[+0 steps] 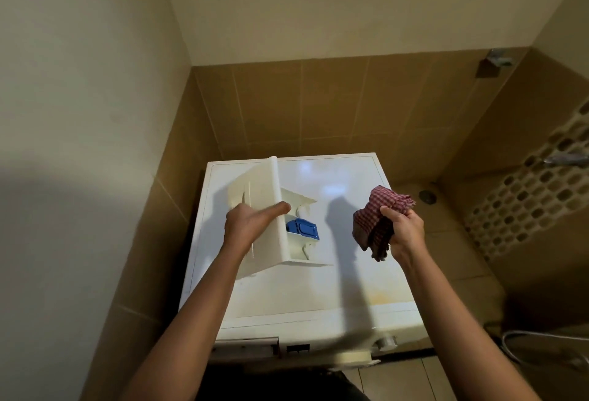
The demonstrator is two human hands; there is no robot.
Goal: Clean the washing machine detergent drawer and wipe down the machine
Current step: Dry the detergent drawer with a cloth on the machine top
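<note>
Gripping detergent drawer above machine top, left hand; right hand clutching cloth, well apart.

Two arms show, both bare from the wrist down to the lower edge of the view, with only skin along their whole length. The left hand and right hand are bare as well. Below the washing machine, between the arms, a dark patch may be clothing; too dim to tell.
</note>
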